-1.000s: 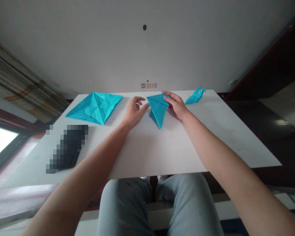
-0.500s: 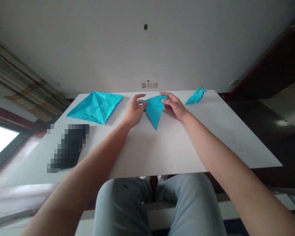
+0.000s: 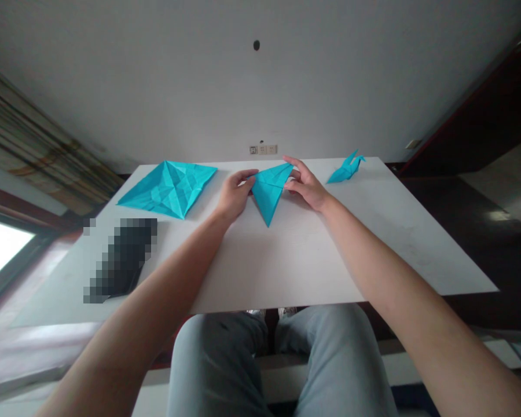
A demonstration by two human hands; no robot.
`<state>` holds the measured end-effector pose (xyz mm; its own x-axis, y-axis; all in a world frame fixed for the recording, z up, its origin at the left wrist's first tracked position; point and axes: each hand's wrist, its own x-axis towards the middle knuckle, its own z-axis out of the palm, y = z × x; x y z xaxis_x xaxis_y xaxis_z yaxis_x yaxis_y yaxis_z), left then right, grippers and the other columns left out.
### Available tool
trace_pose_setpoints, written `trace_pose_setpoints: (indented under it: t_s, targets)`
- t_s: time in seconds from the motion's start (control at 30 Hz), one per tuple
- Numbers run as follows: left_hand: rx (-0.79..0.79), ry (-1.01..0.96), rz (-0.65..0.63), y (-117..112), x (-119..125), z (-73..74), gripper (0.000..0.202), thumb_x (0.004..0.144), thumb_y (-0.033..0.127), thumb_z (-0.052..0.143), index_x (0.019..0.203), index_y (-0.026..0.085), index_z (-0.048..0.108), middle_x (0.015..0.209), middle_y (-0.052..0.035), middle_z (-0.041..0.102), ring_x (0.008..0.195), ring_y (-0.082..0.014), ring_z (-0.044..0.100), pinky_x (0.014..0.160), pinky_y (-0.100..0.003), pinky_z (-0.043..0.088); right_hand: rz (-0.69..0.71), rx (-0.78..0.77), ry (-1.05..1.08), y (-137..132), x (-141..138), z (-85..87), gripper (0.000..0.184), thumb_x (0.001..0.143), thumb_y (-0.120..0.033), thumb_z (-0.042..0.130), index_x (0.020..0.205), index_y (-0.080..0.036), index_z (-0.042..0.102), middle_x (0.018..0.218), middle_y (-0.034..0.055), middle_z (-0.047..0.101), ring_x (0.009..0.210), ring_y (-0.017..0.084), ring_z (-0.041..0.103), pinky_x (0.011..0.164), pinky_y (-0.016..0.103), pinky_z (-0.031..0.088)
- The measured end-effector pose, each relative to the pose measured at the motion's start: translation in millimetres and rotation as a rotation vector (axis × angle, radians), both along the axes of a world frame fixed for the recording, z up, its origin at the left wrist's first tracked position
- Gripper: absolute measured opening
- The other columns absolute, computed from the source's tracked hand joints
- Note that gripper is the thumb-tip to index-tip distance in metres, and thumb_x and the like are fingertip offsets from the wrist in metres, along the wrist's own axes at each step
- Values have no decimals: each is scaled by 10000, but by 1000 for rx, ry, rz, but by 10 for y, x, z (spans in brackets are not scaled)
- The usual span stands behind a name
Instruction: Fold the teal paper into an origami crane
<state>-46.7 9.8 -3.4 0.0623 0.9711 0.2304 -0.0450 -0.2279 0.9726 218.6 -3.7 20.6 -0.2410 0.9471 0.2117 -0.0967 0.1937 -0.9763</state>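
A turquoise sheet of origami paper (image 3: 270,191), folded into a kite-like shape with its point towards me, is held just above the table between both hands. My left hand (image 3: 235,194) is closed, pinching its left corner between thumb and fingers. At the right corner my right hand (image 3: 309,186) has its fingers around the edge. Its index finger stretches past the top corner, and the thumb lies by the right edge. Some fingertips are hidden behind the paper.
On the white table (image 3: 278,269), an unfolded, creased turquoise sheet (image 3: 169,190) lies at the left. A folded paper crane (image 3: 346,169) stands at the back right. A dark, pixelated object (image 3: 124,258) lies front left. The wall (image 3: 260,98) rises behind the table.
The folded paper has shifted slightly left, its lower point swinging left too. My right thumb has slid off the paper's front, and the index finger has straightened along the top corner.
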Motion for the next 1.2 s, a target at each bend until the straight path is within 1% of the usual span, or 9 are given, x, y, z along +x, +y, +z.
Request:
trace_pose_setpoints:
  t_s: [0.1, 0.2, 0.33, 0.6, 0.73, 0.9, 0.97, 1.07, 1.2]
  targets:
    - [-32, -44, -10, 9, 4, 6, 359, 1009, 408, 949, 1298, 198, 909, 1089, -75, 847, 863, -173, 717, 820, -294, 620, 13, 2, 1, 8, 1, -25, 1010, 736, -455, 1080, 1654, -382, 664, 1154, -9, 867, 889, 207, 650, 805, 351, 566]
    - [-70, -108, -18, 20, 6, 20, 345, 994, 353, 932, 1297, 191, 904, 1028, -48, 809, 851, -158, 703, 811, -267, 612, 1, 7, 8, 21, 0, -44, 1134, 725, -451, 1078, 1749, -384, 598, 1161, -9, 878, 887, 207, 648, 786, 348, 561]
    - [-109, -155, 0, 28, -4, 46, 336, 980, 323, 910, 1292, 200, 896, 1028, -48, 807, 856, -160, 703, 795, -259, 621, -21, 16, 2, 38, 4, -63, 1259, 731, -464, 1062, 1860, -425, 506, 1164, -7, 890, 891, 218, 680, 755, 358, 573]
    - [-96, -124, -12, 33, -11, 27, 388, 946, 399, 958, 1267, 207, 856, 1070, -57, 803, 891, -177, 720, 844, -303, 637, -7, 21, 7, 49, -2, -108, 1439, 713, -549, 1148, 1934, -444, 392, 1126, -32, 883, 853, 197, 704, 759, 343, 601]
    - [-89, -114, -28, 32, -18, 22, 423, 946, 442, 978, 1274, 211, 845, 1056, -56, 797, 906, -188, 732, 870, -323, 651, 8, 41, -3, 81, 8, -175, 1510, 687, -542, 1190, 1936, -490, 342, 1165, -53, 882, 784, 164, 650, 734, 326, 582]
    - [-120, -169, 3, 34, -32, 53, 374, 948, 370, 954, 1270, 220, 837, 1099, -64, 826, 920, -186, 746, 860, -310, 666, 48, 62, 17, 140, 25, -244, 1586, 641, -557, 1213, 1924, -535, 281, 1263, -61, 894, 643, 108, 508, 621, 308, 501]
    - [-126, -173, 16, 35, -33, 61, 347, 963, 353, 946, 1265, 224, 836, 1101, -66, 835, 915, -184, 750, 846, -298, 669, 54, 70, 17, 156, 20, -255, 1557, 619, -562, 1220, 1892, -542, 323, 1247, -74, 888, 624, 101, 480, 597, 304, 483]
    - [-120, -140, 13, 39, -35, 58, 320, 998, 354, 939, 1274, 229, 838, 1076, -65, 828, 910, -186, 755, 845, -295, 677, 61, 75, 9, 164, 0, -244, 1407, 605, -575, 1222, 1787, -523, 460, 1218, -85, 877, 606, 90, 458, 564, 300, 445]
    - [-106, -137, 12, 44, -27, 49, 283, 1018, 322, 930, 1270, 229, 841, 1049, -53, 799, 884, -178, 747, 846, -297, 680, 94, 87, -65, 125, -29, -161, 1123, 578, -602, 1224, 1519, -414, 640, 1164, -82, 856, 589, 72, 435, 550, 302, 381]
